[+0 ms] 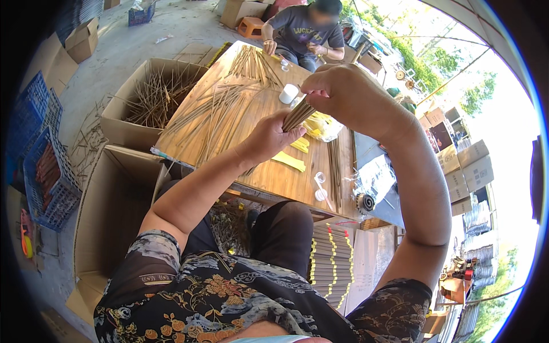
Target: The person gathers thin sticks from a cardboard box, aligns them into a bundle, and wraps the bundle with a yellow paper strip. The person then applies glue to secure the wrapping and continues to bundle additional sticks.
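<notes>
Over the wooden table, my left hand (pixel 267 136) is closed around the lower end of a bundle of thin brown sticks (pixel 298 115). My right hand (pixel 344 96) grips the upper end, its wrist bent sharply and its fingers partly hidden behind the hand. The bundle slants between both hands. Just below it lie flat yellow strips (pixel 290 161), and a clear plastic bag with yellow pieces (pixel 323 127) sits close behind. Loose brown sticks (pixel 209 111) are spread over the table's left side. A row of sticks (pixel 334 171) lies along its right side.
A co-worker (pixel 306 31) sits at the table's far end. Cardboard boxes (pixel 117 123) stand left, one filled with sticks. A white round container (pixel 289 94), a clear plastic piece (pixel 320 186) and a black coil (pixel 365 203) are nearby. Yellow-banded bundles (pixel 331 263) are stacked below right.
</notes>
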Demonstrator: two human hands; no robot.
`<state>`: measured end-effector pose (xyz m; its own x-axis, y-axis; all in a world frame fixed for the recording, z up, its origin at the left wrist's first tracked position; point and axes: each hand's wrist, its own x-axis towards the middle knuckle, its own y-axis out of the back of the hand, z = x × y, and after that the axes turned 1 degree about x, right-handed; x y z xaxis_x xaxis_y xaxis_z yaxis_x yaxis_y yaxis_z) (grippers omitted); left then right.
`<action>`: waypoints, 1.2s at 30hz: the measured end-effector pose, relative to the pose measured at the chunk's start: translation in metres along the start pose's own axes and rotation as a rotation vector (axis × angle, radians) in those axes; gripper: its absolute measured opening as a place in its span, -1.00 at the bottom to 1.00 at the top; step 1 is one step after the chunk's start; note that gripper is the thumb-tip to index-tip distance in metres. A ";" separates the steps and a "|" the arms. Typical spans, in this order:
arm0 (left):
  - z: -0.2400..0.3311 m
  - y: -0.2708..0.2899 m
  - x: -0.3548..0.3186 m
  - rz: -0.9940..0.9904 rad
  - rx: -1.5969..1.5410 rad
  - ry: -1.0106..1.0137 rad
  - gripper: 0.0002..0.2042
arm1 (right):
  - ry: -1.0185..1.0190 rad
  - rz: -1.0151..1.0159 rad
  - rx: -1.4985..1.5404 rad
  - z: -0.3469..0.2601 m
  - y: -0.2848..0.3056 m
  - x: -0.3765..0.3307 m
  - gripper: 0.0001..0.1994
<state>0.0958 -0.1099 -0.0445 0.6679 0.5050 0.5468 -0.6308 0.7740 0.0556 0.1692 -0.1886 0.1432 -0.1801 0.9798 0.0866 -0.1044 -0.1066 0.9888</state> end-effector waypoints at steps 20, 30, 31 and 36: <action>-0.002 0.001 0.002 -0.012 -0.037 0.038 -0.80 | 0.096 0.189 -0.029 -0.011 0.007 -0.007 -0.82; -0.014 0.014 0.006 0.030 -0.091 0.081 -0.72 | -0.259 0.096 0.454 0.005 -0.019 -0.050 -0.73; -0.012 0.013 0.006 0.028 -0.109 0.071 -0.71 | -0.284 0.065 0.497 0.006 -0.024 -0.052 -0.75; -0.011 0.015 0.006 0.064 -0.117 0.096 -0.73 | -0.385 0.142 0.730 0.012 -0.080 -0.058 -0.78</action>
<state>0.0943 -0.0908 -0.0501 0.6660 0.5846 0.4634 -0.6265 0.7755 -0.0779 0.1995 -0.2351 0.0608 0.2168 0.9688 0.1205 0.5780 -0.2268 0.7839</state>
